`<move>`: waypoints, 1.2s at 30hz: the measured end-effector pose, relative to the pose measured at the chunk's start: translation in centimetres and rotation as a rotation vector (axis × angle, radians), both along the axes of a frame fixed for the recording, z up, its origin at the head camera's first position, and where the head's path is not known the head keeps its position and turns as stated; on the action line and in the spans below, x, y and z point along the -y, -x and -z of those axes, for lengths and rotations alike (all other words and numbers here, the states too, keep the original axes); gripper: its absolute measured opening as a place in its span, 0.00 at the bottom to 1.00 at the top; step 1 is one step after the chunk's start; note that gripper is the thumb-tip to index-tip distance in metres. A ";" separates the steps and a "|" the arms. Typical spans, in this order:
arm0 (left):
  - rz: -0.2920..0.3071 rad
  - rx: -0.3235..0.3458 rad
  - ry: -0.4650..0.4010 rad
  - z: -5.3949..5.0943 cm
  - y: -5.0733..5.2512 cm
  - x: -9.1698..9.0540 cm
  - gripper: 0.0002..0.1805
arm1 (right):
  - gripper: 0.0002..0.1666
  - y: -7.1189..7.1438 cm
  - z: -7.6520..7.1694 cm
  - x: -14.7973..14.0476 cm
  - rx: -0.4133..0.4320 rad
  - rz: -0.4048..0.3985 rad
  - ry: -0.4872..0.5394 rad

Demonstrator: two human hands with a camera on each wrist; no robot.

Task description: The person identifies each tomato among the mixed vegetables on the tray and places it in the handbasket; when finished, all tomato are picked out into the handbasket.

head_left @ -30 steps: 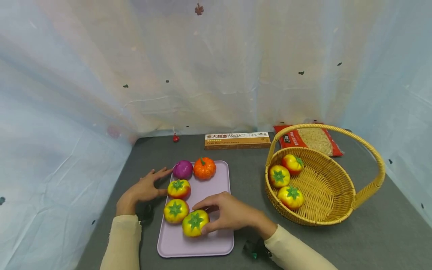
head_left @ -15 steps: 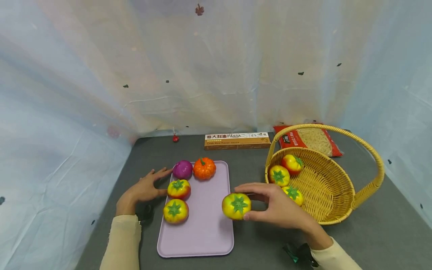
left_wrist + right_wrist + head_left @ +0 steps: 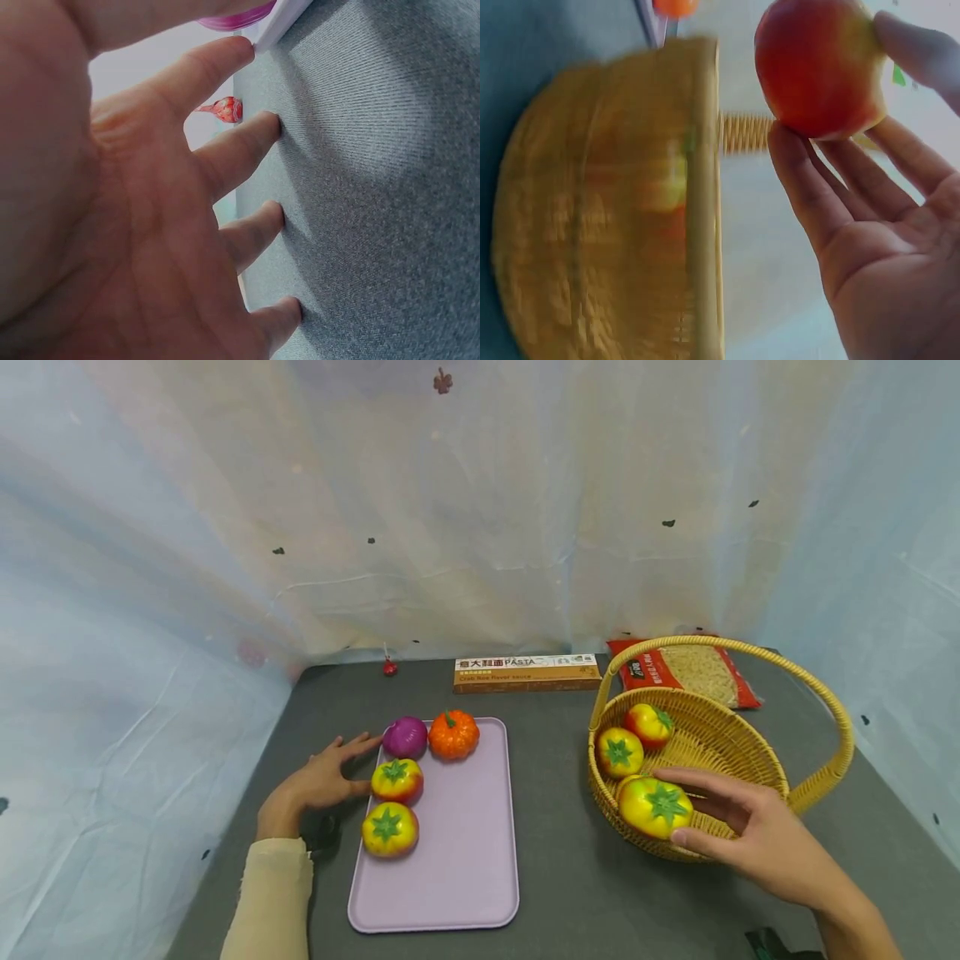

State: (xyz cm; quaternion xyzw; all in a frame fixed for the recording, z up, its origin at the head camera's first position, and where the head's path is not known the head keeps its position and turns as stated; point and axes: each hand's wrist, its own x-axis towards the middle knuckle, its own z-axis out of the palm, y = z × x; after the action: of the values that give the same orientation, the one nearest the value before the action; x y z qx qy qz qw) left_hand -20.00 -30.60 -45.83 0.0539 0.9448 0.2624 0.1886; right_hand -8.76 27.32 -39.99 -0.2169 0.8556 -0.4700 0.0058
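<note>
My right hand point(image 3: 757, 835) pinches a yellow-and-red tomato point(image 3: 647, 808) with a green star-shaped top between thumb and fingers. In the right wrist view this tomato point(image 3: 817, 71) is above the rim of the wicker basket point(image 3: 577, 225). Inside the basket point(image 3: 723, 735) are two tomatoes point(image 3: 621, 753) in plain sight and a third mostly hidden behind the held one. My left hand point(image 3: 318, 779) rests on the table with fingers spread, beside the lilac tray point(image 3: 465, 852). On that tray lie two more tomatoes point(image 3: 390, 830), a purple onion-like vegetable point(image 3: 406, 738) and a small orange pumpkin point(image 3: 453, 735).
A pasta box point(image 3: 527, 674) lies near the table's back edge. Behind the basket is a red bag of pasta point(image 3: 701, 675), and the tall basket handle point(image 3: 821, 693) arches over. A small red ornament point(image 3: 390, 667) is by the back curtain.
My right hand has lifted a tomato from the tray and carried it rightward to over the basket's near left side. The left hand has stayed still.
</note>
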 end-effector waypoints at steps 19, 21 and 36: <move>0.008 -0.006 0.003 0.4 0.2 0.2 0.47 | 0.32 0.9 0.6 -5.6 0.138 0.108 -0.357; 0.009 -0.009 0.004 0.3 0.2 0.2 0.47 | 0.32 1.1 0.6 -5.2 0.170 0.087 -0.365; 0.004 -0.016 0.010 0.3 0.1 0.1 0.47 | 0.31 2.6 1.7 -1.8 0.104 0.027 -0.267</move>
State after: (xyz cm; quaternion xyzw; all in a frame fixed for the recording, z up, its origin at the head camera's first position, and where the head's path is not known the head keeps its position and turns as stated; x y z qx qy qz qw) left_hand -20.11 -30.67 -46.16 0.0572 0.9475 0.2567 0.1818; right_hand -11.40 29.15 -41.72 -0.1779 0.9118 -0.3628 0.0727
